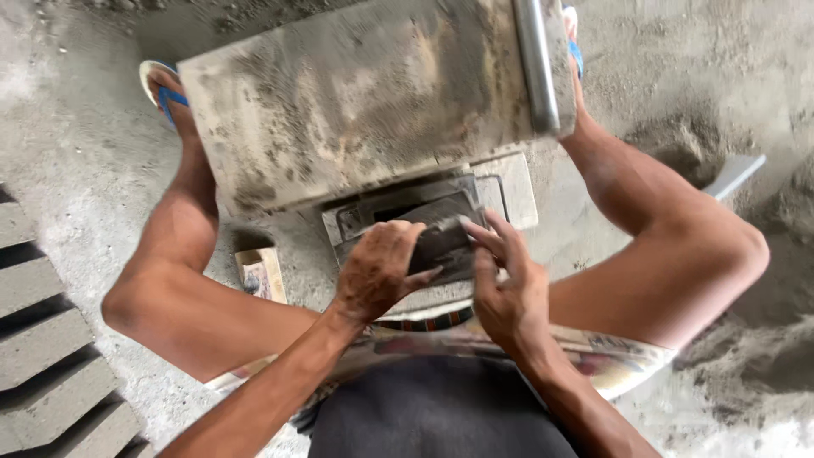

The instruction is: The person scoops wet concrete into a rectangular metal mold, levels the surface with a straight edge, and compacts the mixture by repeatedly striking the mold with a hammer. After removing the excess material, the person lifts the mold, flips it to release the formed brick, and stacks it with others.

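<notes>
Gripping a dark metal mould [437,242] between both hands, left hand [377,270] clamped on its left edge, right hand [506,284] on the right, low over the sandy floor [76,161], just below a big grey block [365,93].

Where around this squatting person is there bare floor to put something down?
Bare floor lies at upper left, between the sandalled foot and the stacked blocks. More at upper right, above the sand heap. It is crowded between the knees: both hands, left hand and right hand, press a dark piece below the big slab.
</notes>
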